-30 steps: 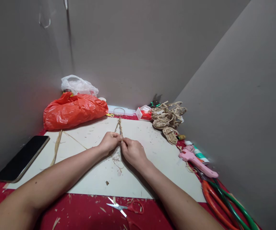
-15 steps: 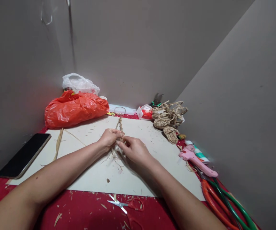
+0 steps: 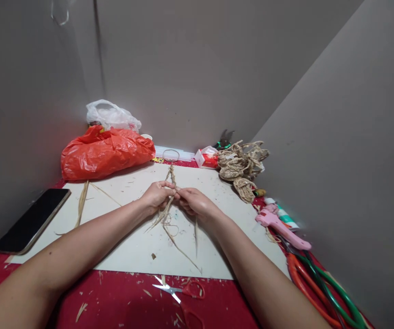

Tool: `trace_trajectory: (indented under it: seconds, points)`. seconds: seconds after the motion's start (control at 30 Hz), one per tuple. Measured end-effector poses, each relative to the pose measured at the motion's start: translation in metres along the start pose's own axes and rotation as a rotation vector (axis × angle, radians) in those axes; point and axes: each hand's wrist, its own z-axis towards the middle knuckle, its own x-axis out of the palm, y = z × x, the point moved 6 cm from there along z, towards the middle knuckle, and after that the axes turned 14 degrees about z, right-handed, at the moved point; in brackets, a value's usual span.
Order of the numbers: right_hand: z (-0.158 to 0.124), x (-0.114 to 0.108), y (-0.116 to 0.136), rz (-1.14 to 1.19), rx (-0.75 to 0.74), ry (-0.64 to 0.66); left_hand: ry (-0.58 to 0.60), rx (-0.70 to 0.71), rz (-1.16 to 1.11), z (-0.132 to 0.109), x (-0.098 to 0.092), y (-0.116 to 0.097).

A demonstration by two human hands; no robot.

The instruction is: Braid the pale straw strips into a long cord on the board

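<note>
Both hands meet over the middle of a white board (image 3: 121, 242). Between them is a braided straw cord (image 3: 172, 173), its plaited end pointing away from me and loose strands trailing towards me. My left hand (image 3: 158, 195) is closed, its fingers pinching the cord from the left. My right hand (image 3: 197, 201) pinches it from the right, thumb and forefinger close to the left fingertips. Under the hands hang pale loose straw strands (image 3: 162, 214), and one thin strand reaches towards the board's near edge. The exact grip points are partly hidden by the fingers.
Open scissors (image 3: 172, 289) lie on the red cloth (image 3: 121, 301) in front. A phone (image 3: 32, 221) and an orange bag (image 3: 107, 153) are at left. Twisted straw bundles (image 3: 239, 164), a pink glue gun (image 3: 282, 228) and large-handled shears (image 3: 306, 288) line the right.
The straw strands below my hands have come into fuller view, spreading towards me. My right hand has turned slightly, its fingers pinching nearer the left fingertips.
</note>
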Motion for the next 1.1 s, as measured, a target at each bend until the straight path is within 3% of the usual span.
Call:
trace_trajectory:
  seconds: [0.17,0.43,0.7,0.9,1.1]
  points:
    - [-0.004,-0.003,-0.001,-0.07,0.093,0.044,-0.03,0.068,0.074,-0.004,0.001,-0.004]
    - [-0.003,0.001,-0.007,0.175,0.172,0.142,-0.132,0.221,0.211,0.001,-0.006,-0.008]
    - [-0.005,0.005,-0.008,0.347,0.073,-0.036,-0.076,0.223,0.298,0.003,-0.008,-0.008]
    - [-0.006,0.006,-0.009,0.323,-0.007,-0.179,-0.072,0.275,0.633,-0.002,-0.005,-0.018]
    - [-0.007,0.006,-0.012,0.398,-0.009,-0.177,-0.09,0.353,0.901,-0.015,0.005,-0.021]
